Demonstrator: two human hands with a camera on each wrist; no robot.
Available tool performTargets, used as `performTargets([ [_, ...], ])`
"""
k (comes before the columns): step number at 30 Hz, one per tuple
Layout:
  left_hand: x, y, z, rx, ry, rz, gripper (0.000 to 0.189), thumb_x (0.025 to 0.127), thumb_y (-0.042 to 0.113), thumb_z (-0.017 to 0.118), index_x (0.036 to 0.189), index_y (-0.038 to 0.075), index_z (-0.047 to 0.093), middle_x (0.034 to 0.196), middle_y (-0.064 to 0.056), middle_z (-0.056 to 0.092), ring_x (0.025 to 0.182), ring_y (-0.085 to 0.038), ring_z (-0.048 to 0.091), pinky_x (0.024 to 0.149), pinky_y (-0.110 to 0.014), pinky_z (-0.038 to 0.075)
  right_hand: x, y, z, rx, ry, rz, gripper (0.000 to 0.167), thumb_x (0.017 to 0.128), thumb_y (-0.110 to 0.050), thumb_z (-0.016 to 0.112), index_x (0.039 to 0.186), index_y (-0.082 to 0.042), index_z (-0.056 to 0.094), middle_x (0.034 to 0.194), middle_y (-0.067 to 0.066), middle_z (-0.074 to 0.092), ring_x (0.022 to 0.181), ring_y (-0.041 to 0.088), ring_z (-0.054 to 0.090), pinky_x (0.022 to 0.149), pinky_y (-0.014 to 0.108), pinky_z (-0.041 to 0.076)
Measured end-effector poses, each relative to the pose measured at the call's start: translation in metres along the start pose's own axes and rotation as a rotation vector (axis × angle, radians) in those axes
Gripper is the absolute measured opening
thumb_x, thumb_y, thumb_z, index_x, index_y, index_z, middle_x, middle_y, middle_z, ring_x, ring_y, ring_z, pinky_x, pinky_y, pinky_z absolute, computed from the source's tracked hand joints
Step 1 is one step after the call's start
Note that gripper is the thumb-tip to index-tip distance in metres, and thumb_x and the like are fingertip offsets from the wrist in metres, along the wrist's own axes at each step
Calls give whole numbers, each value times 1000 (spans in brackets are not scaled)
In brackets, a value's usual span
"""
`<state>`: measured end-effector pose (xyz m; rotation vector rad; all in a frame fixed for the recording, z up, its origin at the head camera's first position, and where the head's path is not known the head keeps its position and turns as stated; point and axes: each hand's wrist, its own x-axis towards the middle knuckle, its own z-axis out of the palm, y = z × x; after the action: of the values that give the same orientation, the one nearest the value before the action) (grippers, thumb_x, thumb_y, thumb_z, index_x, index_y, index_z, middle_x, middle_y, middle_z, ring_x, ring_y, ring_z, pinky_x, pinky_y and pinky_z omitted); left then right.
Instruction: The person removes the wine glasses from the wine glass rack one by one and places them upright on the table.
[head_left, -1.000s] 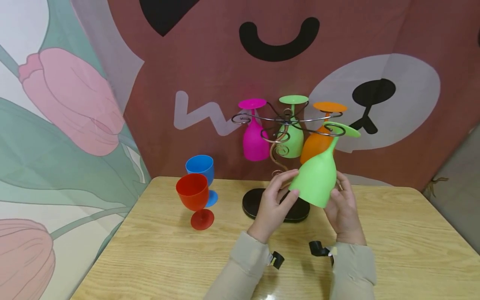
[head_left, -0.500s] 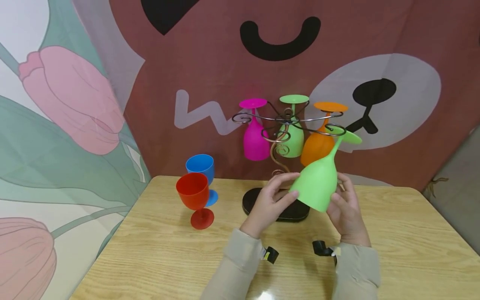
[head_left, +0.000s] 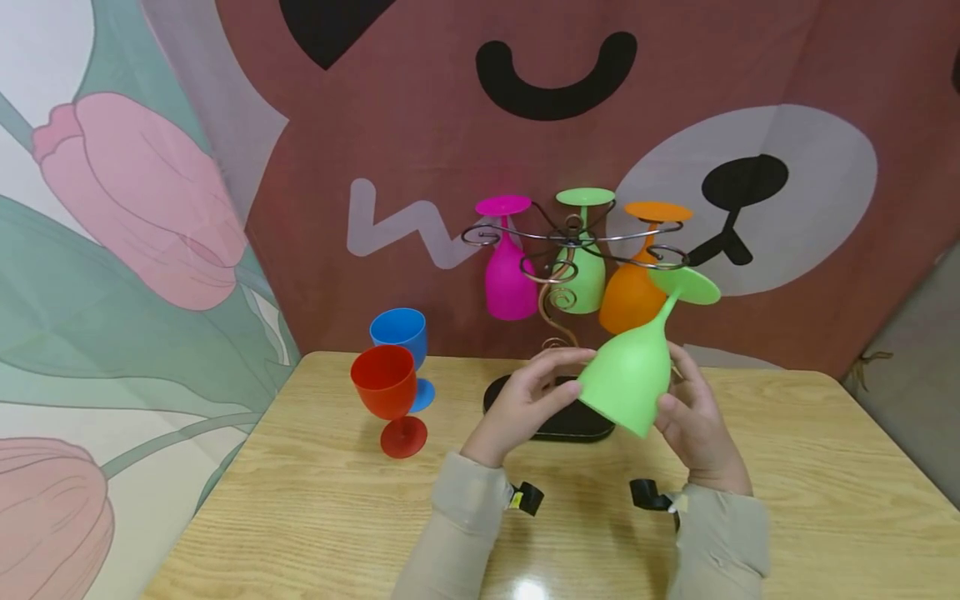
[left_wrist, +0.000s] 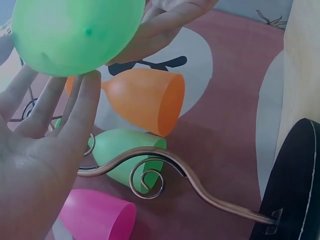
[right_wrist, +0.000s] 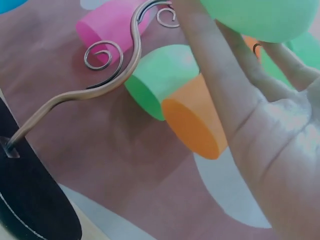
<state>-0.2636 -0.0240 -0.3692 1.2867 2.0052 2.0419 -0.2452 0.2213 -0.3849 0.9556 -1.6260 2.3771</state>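
Observation:
A light green plastic wine glass [head_left: 633,375] is held tilted upside down between both hands, foot up to the right and bowl mouth toward the lower left. My left hand [head_left: 513,404] pinches the bowl near its rim, thumb in front, fingers behind. On the other side, my right hand [head_left: 701,429] holds the bowl with thumb and fingers. The glass's foot overlaps a front ring of the metal wine glass rack [head_left: 573,242] in the head view. In the left wrist view, fingers of the left hand [left_wrist: 45,160] lie against the green bowl [left_wrist: 75,37].
Pink [head_left: 512,279], green [head_left: 588,279] and orange [head_left: 630,300] glasses hang upside down from the rack. Its black base [head_left: 577,425] stands on the wooden table [head_left: 315,517]. Red [head_left: 384,387] and blue [head_left: 401,329] goblets stand upright at left. A printed cloth [head_left: 420,125] hangs behind.
The held green glass has moved slightly down, its foot dropping lower against the rack's front ring. My left hand has shifted a little left and down, my right hand slightly right.

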Motion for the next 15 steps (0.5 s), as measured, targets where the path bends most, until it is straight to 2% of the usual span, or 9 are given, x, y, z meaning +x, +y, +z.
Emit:
performTargets([
  [4, -1, 0, -2, -32, 4, 21, 47, 106, 27, 56, 147, 5, 51, 150, -11, 49, 136, -23, 48, 112, -41, 43, 1, -6, 4, -93, 43, 29, 49, 104, -20, 56, 150, -11, 43, 131, 7, 59, 105, 15, 64, 82, 30, 60],
  [8, 0, 1, -3, -63, 15, 51, 47, 105, 25, 57, 147, 4, 50, 150, -10, 48, 137, -23, 47, 114, -46, 40, 2, -13, 10, -140, 105, 32, 44, 105, -16, 54, 147, -10, 45, 137, 9, 56, 106, 17, 63, 81, 29, 60],
  [12, 0, 1, -2, -99, 14, 85, 48, 104, 22, 60, 145, -1, 50, 152, -12, 46, 141, -24, 42, 118, -50, 33, 3, -21, 14, -190, 128, 23, 41, 105, -11, 53, 146, -10, 47, 137, 8, 54, 105, 19, 62, 76, 28, 60],
  [15, 1, 2, -1, -113, 4, 107, 49, 104, 21, 61, 144, -4, 51, 154, -13, 44, 144, -25, 38, 120, -47, 30, 3, -28, 16, -218, 124, -5, 43, 105, -7, 52, 148, -6, 45, 136, 11, 54, 102, 21, 61, 73, 28, 59],
])
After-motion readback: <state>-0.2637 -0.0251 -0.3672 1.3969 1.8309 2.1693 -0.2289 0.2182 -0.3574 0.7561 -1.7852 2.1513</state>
